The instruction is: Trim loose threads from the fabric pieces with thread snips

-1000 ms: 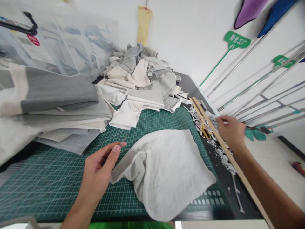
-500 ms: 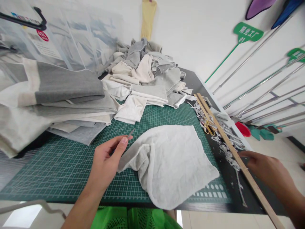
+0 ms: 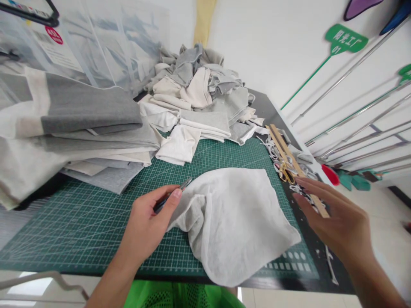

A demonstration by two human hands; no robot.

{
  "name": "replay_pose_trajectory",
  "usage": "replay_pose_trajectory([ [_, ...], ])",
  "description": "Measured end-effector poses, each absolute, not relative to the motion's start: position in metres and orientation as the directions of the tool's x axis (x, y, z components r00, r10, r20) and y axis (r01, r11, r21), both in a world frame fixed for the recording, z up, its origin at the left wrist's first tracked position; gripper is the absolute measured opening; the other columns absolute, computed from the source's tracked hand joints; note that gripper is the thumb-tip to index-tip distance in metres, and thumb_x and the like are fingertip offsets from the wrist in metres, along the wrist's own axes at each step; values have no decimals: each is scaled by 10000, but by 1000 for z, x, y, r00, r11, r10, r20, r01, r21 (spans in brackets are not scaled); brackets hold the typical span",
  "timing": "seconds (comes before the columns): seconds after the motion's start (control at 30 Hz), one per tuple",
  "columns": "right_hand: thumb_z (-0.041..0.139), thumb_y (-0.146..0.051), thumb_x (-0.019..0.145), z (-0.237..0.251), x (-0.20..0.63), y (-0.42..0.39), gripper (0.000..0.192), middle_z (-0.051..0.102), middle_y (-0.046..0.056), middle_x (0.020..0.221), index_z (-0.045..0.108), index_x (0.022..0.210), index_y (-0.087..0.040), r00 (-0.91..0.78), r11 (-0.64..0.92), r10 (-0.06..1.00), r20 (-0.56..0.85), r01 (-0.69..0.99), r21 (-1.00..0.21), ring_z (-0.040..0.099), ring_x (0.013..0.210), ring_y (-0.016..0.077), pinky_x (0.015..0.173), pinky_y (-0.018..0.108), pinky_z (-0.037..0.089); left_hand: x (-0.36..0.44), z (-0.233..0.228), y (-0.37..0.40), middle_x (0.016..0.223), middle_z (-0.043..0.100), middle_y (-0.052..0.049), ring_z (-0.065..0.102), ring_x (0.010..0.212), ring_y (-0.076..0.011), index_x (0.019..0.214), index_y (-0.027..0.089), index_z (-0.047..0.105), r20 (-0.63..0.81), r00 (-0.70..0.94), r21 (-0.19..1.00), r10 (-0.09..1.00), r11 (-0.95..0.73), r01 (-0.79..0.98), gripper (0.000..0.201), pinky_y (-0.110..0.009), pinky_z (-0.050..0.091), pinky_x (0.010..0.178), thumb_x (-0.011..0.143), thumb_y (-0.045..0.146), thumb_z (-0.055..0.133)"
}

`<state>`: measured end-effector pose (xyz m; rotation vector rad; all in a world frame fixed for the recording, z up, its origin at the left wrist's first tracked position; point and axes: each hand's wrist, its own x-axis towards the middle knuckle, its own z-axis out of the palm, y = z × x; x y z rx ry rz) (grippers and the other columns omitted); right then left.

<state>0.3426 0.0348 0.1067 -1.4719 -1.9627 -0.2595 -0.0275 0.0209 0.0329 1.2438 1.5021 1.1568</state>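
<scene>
My left hand is closed around a slim tool with a pointed metal tip and a dark handle; its exact kind does not show. Just right of that hand, a light grey piece of cloth lies loosely on the green cutting mat, its left side rumpled and folded over. My right hand hovers above the wooden ruler at the table's right side, thumb and fingers apart with nothing seen between them. Close beyond its fingertips lie gold-handled scissors.
Folded grey and white cloth is stacked on the left, and a big heap of cloth pieces fills the back. Clear plastic bins stand behind. Cloth scraps and cords lie along the right edge. Poles lean by the wall.
My right hand has moved left and away from me, from the table's right edge to over the ruler near the scissors. More of the tool now shows in my left hand.
</scene>
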Motion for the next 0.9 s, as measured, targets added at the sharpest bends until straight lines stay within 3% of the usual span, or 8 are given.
replay_pose_trajectory([
  [0.1,741,-217,872,101,271,42,231,773,53,1079,749,1096,-272,-190,451,858,478,724,-522,736,990,226,925,405,586,-28,33,21,1130,766,-42,679,1098,-237,1137,238,757,-68,-150,973,986,99,209,454,-318,519,905,880,597,651],
  [0.2,751,-230,875,90,215,53,251,762,56,1093,730,1123,-252,-365,513,857,364,523,-681,708,1031,210,917,380,577,-29,34,21,1152,765,-36,684,1095,-235,1126,250,761,-82,-157,967,984,117,227,448,-320,525,911,876,605,650],
  [0.33,801,-287,836,70,179,67,292,739,69,1082,735,1110,-213,-471,444,858,203,485,-753,682,1013,213,898,388,551,-30,35,20,1156,769,-36,700,1063,-232,1113,242,764,-111,-178,962,978,150,230,460,-301,553,873,868,615,651],
  [0.43,772,-243,853,61,175,69,99,728,38,923,755,944,-208,-473,363,875,102,504,-784,665,905,191,832,368,526,-30,37,17,1164,769,-40,708,1052,-236,1122,233,764,-121,-167,955,979,160,249,461,-282,579,815,878,605,640],
  [0.47,754,-216,862,60,175,68,28,719,29,877,753,889,-206,-472,341,878,84,493,-800,658,877,182,814,356,517,-29,37,16,1165,769,-40,713,1040,-236,1124,234,764,-118,-161,952,980,157,262,454,-275,585,790,882,597,638],
  [0.57,731,-156,857,61,177,64,57,707,23,821,744,819,-197,-475,269,878,55,396,-878,655,818,160,770,320,511,-29,39,16,1115,783,-25,735,961,-221,1117,249,769,-82,-147,944,986,124,305,413,-247,592,705,892,569,636],
  [0.7,781,-182,816,64,180,59,34,726,19,783,749,812,-194,-420,152,907,41,234,-960,664,730,141,705,285,519,-28,40,15,901,798,4,751,812,-199,1091,286,782,-12,-87,915,996,46,402,365,-216,566,565,900,552,621],
  [0.9,887,-198,708,60,185,51,156,738,-3,727,742,766,-202,-335,47,942,14,91,-995,671,654,123,626,238,517,-33,33,3,1008,797,28,739,901,-213,1059,393,773,63,12,799,998,-57,599,272,-329,608,787,879,551,646],
])
